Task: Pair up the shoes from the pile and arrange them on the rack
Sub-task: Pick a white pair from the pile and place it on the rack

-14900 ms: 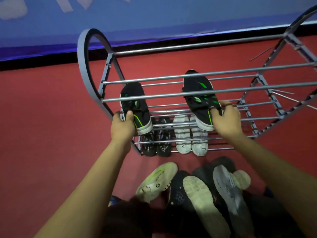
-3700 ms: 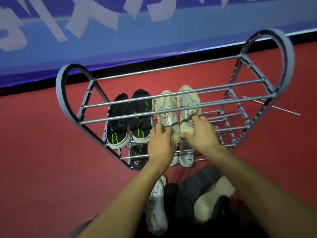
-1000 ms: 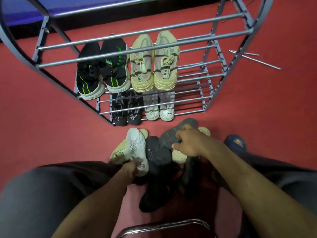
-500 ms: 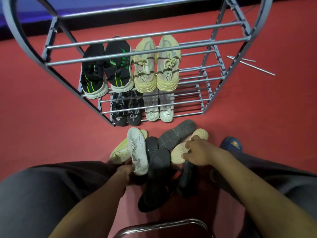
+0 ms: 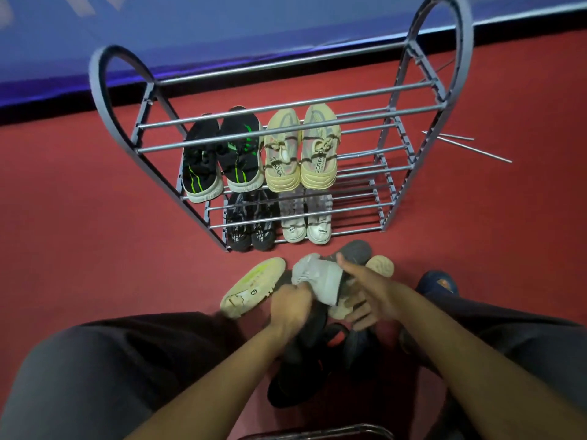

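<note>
A grey metal shoe rack (image 5: 305, 134) stands on the red floor. Its middle shelf holds a black-and-green pair (image 5: 222, 163) and a cream pair (image 5: 301, 154); the lowest shelf holds a black pair (image 5: 251, 223) and a white pair (image 5: 306, 222). In front lies the pile. My left hand (image 5: 290, 306) grips a pale grey shoe (image 5: 317, 277) lifted above the dark shoes (image 5: 305, 360). My right hand (image 5: 365, 287) is at that shoe's right side, thumb up; its grasp is unclear. A cream shoe with a lime sole (image 5: 254, 285) lies to the left.
Loose metal rods (image 5: 467, 144) lie on the floor right of the rack. A blue wall banner (image 5: 222, 27) runs behind it. My knees frame the pile, a blue slipper (image 5: 438, 282) shows at the right, and a chair rim (image 5: 317, 433) sits at the bottom edge.
My left hand has lifted the pale grey shoe out of the pile and my right hand has come over to it. The view has tilted up.
</note>
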A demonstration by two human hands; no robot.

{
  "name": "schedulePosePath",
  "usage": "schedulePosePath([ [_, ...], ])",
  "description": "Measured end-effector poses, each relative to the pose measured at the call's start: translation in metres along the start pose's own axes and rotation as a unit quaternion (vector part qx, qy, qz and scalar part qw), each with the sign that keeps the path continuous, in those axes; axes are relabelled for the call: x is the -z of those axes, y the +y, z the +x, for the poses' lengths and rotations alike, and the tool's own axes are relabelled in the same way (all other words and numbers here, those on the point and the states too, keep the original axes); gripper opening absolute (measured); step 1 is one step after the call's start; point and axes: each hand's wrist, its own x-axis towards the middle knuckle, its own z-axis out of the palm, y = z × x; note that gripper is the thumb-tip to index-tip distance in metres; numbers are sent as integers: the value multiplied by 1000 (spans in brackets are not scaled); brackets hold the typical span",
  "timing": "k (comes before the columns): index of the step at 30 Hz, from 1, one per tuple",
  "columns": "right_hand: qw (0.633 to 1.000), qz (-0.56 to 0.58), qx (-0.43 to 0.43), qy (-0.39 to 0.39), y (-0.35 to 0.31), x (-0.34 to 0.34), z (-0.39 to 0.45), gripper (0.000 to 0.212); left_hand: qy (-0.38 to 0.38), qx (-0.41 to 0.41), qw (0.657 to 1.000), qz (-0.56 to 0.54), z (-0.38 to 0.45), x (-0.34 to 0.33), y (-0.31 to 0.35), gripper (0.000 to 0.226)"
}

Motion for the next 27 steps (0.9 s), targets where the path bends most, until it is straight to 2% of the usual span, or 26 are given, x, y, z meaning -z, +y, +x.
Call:
schedulePosePath([
  [2, 999, 47, 15, -16, 1, 3, -4, 84, -1, -82, 993, 83, -16, -5, 10, 51],
  [4, 999, 34, 36, 17, 5, 0, -4, 61, -20, -138, 983, 122, -28, -5, 14, 42],
  [5, 998, 26, 39, 40, 8, -1, -2, 57, -21, -158, 979, 128, -31, -6, 12, 40],
  [9, 997, 27, 14, 66, 20, 4, 17, 68, -19, -185, 978, 93, -26, -5, 6, 32],
  [11, 996, 40, 3, 74, 16, 1, 7, 59, -17, -185, 981, 62, -21, -5, 5, 32],
  [14, 993, 48, -3, 105, 8, -6, -11, 24, -42, -158, 986, 12, -15, -7, 4, 33],
  [15, 993, 54, 6, 107, 10, -4, -5, 21, -53, -153, 987, 4, -13, -7, 1, 33],
  [18, 993, 25, 7, 111, 17, 2, 4, 44, -96, -126, 987, 12, -8, -9, -6, 33],
  [20, 993, -6, -6, 120, 24, 12, 14, 45, -122, -89, 988, 32, 5, -12, -20, 29],
  [23, 985, -3, 10, 175, 28, 25, 26, 53, -139, -23, 985, 99, 36, -3, -53, 25],
  [24, 982, 15, 10, 186, 26, 24, 22, 50, -136, -5, 982, 134, 46, 2, -62, 22],
  [27, 983, 31, 14, 182, 16, 22, 11, 23, -113, 30, 961, 251, 72, 25, -81, 41],
])
